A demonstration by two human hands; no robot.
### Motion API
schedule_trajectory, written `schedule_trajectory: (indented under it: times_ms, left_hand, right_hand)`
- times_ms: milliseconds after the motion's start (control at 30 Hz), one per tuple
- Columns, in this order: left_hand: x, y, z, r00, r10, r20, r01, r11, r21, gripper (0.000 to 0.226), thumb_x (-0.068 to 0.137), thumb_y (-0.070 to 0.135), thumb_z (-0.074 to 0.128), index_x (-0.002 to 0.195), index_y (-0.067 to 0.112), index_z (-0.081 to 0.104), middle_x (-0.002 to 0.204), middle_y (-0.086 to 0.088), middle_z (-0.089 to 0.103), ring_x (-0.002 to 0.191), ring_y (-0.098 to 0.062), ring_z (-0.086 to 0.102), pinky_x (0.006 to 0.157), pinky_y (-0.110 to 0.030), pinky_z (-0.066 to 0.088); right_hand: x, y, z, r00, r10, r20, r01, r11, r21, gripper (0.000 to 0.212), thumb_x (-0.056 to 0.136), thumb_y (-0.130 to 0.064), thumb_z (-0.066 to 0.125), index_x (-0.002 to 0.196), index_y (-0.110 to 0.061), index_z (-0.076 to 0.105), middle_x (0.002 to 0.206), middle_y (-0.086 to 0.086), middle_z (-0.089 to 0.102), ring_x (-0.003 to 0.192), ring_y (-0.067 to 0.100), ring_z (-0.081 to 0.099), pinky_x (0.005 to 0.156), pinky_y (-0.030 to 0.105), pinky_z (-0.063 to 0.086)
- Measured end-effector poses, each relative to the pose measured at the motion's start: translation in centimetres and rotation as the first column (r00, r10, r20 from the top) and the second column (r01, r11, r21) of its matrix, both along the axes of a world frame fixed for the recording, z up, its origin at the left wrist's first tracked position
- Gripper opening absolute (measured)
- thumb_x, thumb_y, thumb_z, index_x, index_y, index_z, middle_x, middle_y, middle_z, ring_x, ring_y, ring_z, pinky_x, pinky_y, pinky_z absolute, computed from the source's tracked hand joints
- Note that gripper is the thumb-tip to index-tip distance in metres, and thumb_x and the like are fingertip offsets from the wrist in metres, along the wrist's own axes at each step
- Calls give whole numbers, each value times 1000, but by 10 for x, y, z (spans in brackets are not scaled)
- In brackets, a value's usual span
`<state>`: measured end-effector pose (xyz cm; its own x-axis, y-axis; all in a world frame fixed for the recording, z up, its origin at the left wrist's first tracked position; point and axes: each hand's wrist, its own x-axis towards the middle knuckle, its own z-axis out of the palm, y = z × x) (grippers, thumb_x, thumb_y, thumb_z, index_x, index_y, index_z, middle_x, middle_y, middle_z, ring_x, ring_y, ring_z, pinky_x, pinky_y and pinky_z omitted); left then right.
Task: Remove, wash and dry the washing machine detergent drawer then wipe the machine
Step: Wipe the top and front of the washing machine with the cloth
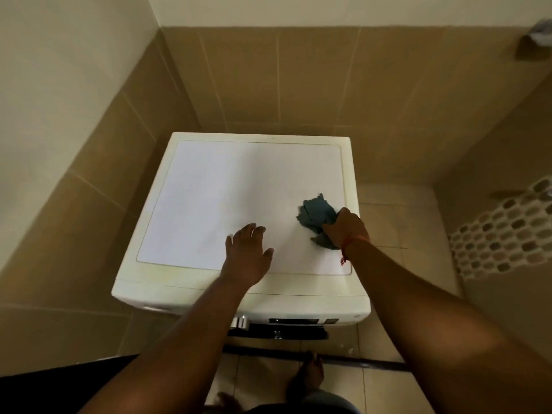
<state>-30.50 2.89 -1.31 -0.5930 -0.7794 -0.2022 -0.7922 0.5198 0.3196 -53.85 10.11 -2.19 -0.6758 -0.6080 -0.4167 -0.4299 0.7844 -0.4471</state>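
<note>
The washing machine (209, 189) stands in a tiled corner, seen from above; every position below is given relative to it.

1. Left of the machine: a beige and brown tiled wall (89, 130) runs close along its left side. No task item lies there.

2. Front-centre of the machine top: the left hand (246, 253) rests flat on the white lid, fingers spread and relaxed, grasping nothing. It serves as a brace. Judgement: keep it planted with light pressure so the body stays steady through each stroke, and shift it only when the wiped zone reaches it.

3. Front-right of the machine top: the right hand (343, 230) clenches a bunched blue-grey cloth (316, 215), the fingers curled round it and the cloth pressed against the lid near the right edge.

4. Step in hand (judgement): wiping the machine top. Open the cloth out somewhat for broader contact, then work in overlapping straight passes from the right edge towards the left, covering the raised border and corners. Most of the lid lies outside the cloth's present position.

5. Front face of the machine: the control strip (298, 321) is just visible under the top's front edge. The detergent drawer cannot be made out; its position cannot be told.

6. Right of the machine: pale floor tiles (388, 222) and a pebble-pattern strip (504, 231).
</note>
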Motion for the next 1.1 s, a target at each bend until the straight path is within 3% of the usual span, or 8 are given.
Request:
schedule_trajectory:
  times_ms: [167, 300, 433, 533, 600, 700, 967, 1100]
  left_hand:
    - [4, -5, 14, 927, 243, -284, -180, 956, 231, 47, 95, 28, 61, 138, 14, 48, 147, -4, 42, 135, -23, 40, 111, -34, 33]
    - [-7, -3, 34, 778, 510, -365, -238, 778, 581, 46, 97, 35, 58, 138, 19, 47, 141, 4, 48, 119, -12, 51, 94, -26, 40]
    - [-4, 3, 46, 689, 472, -550, -102, 814, 571, 54, 95, 37, 62, 143, 27, 41, 146, 7, 43, 129, -11, 44, 98, -27, 40]
    - [8, 4, 45, 834, 199, -516, 150, 817, 557, 42, 93, 37, 64, 132, 34, 50, 132, 9, 56, 120, -9, 53, 104, -34, 45]
    - [16, 8, 45, 906, 85, -415, 221, 741, 634, 18, 94, 41, 62, 107, 28, 63, 100, 4, 67, 95, -14, 63, 89, -37, 51]
    - [24, 16, 43, 946, -18, -324, 227, 750, 621, 24, 94, 40, 62, 85, 18, 61, 76, -2, 60, 71, -17, 56, 68, -33, 47]
    - [34, 47, 37, 963, 160, -218, 67, 639, 766, 29, 90, 40, 68, 102, 14, 65, 101, -14, 68, 90, -25, 68, 80, -42, 61]
    - [7, 74, 38, 927, 360, -106, -63, 427, 902, 24, 97, 23, 61, 113, 6, 58, 109, -18, 65, 90, -34, 72, 79, -47, 61]
  right_hand:
    - [6, -4, 13, 907, -125, 401, 244, 935, -259, 35, 82, -9, 69, 113, -10, 53, 114, 11, 59, 95, 22, 56, 74, 31, 53]
    - [31, 7, 43, 726, -25, 688, 365, 861, -354, 42, 80, -6, 75, 113, -17, 52, 118, 9, 57, 102, 27, 60, 71, 40, 58]
    - [53, 18, 78, 848, 344, 404, -160, 891, -424, 29, 80, -16, 77, 104, -20, 61, 103, 2, 65, 91, 21, 65, 72, 32, 58]
    - [63, 21, 97, 790, 527, 314, -419, 837, -351, 25, 81, -16, 77, 103, -22, 68, 101, -1, 68, 87, 14, 64, 82, 30, 55]
    - [68, 27, 106, 785, 536, 311, -454, 839, -300, 30, 82, -18, 76, 109, -25, 66, 104, -2, 65, 89, 11, 62, 81, 24, 53]
    - [69, 43, 107, 798, 541, 265, -515, 841, -165, 33, 83, -28, 75, 113, -29, 62, 105, -7, 61, 95, 12, 60, 80, 21, 49]
    - [47, 72, 81, 795, 239, 558, -332, 941, 71, 34, 81, -19, 78, 111, -23, 62, 111, 10, 65, 89, 20, 64, 69, 27, 52]
    - [25, 53, 66, 840, 501, 206, -542, 785, 300, 41, 86, -23, 70, 124, -17, 56, 119, 5, 56, 94, 24, 61, 71, 29, 56]
